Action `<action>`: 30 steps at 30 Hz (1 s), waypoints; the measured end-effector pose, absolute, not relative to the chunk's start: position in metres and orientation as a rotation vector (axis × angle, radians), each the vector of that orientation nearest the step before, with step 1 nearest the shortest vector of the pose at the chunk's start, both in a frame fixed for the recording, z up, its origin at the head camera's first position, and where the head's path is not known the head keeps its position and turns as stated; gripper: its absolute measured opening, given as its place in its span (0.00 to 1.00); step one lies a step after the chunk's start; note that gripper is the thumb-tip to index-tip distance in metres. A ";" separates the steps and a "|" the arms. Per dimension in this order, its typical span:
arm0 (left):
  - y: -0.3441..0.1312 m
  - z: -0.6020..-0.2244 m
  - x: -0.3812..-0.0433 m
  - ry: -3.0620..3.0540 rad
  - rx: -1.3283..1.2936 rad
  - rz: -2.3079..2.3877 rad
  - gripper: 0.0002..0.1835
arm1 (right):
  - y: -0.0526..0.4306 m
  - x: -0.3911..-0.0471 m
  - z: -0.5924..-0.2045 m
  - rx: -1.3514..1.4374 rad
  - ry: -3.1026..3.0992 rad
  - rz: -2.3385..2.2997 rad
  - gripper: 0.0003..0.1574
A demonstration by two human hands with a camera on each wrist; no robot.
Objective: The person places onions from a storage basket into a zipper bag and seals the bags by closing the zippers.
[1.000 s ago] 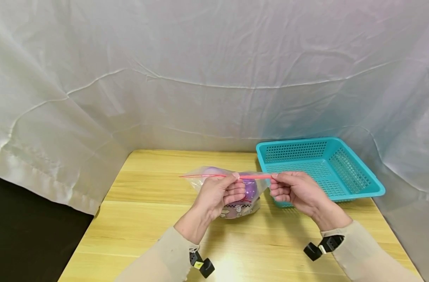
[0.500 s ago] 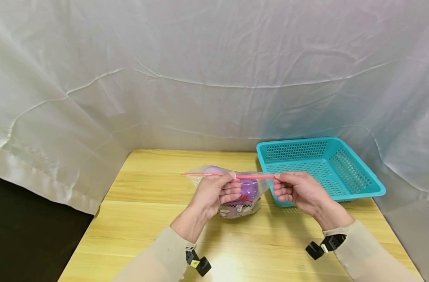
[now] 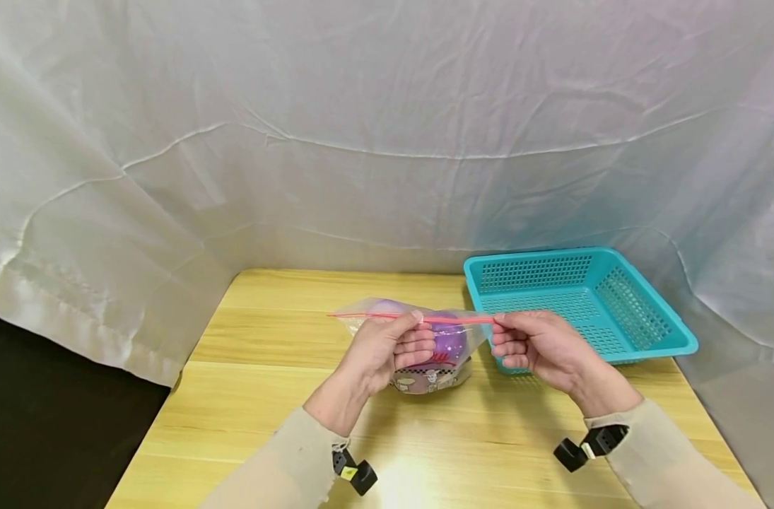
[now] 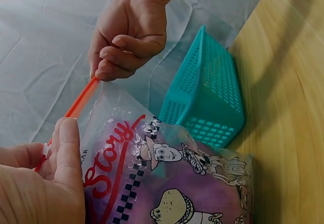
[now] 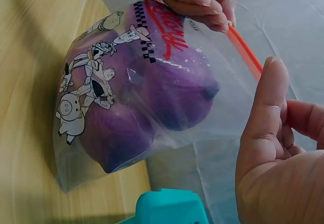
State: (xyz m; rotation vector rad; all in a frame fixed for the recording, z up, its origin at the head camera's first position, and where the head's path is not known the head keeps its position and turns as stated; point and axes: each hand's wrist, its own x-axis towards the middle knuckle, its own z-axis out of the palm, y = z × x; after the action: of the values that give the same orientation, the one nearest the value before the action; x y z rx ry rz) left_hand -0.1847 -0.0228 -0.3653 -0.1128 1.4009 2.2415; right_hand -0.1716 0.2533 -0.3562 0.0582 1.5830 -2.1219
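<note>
A clear zip bag [image 3: 450, 346] with a red zip strip and printed cartoon figures stands on the table, filled with purple, onion-shaped bulbs [image 5: 177, 92]. My left hand [image 3: 377, 350] pinches the strip near its middle, thumb on top. A small white slider [image 4: 45, 149] shows between its fingers in the left wrist view. My right hand [image 3: 542, 346] pinches the right end of the strip, its other fingers curled below. Between the hands the strip is stretched straight. Left of the left hand, the bag's mouth runs on as a thin red line.
A turquoise plastic basket [image 3: 647, 297] with perforated walls stands at the back right, right behind my right hand. Pale grey cloth [image 3: 374, 191] hangs around the back and sides of the wooden table [image 3: 247, 403].
My left hand has slid a little to the left along the zip strip. The two red lines at the left of the mouth have come closer together. The right hand has barely shifted.
</note>
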 end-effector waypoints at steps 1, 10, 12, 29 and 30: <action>-0.023 -0.366 -0.185 1.403 -0.111 2.235 0.19 | 0.253 -0.171 -0.356 0.061 1.580 -2.122 0.17; -0.024 -0.370 -0.186 1.421 -0.109 2.217 0.18 | 0.251 -0.171 -0.358 0.061 1.565 -2.127 0.15; -0.025 -0.370 -0.187 1.425 -0.115 2.222 0.18 | 0.250 -0.171 -0.357 0.057 1.563 -2.133 0.15; -0.039 -0.369 -0.189 1.400 -0.135 2.283 0.16 | 0.255 -0.172 -0.362 0.090 1.611 -2.168 0.15; -0.041 -0.369 -0.189 1.401 -0.135 2.283 0.16 | 0.256 -0.172 -0.362 0.090 1.607 -2.168 0.15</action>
State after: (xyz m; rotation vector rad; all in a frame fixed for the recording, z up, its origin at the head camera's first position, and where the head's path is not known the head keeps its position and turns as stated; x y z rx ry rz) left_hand -0.1893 -0.0408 -0.3689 -0.1348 1.4005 2.2830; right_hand -0.1725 0.2556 -0.3618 0.0901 1.6067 -2.1678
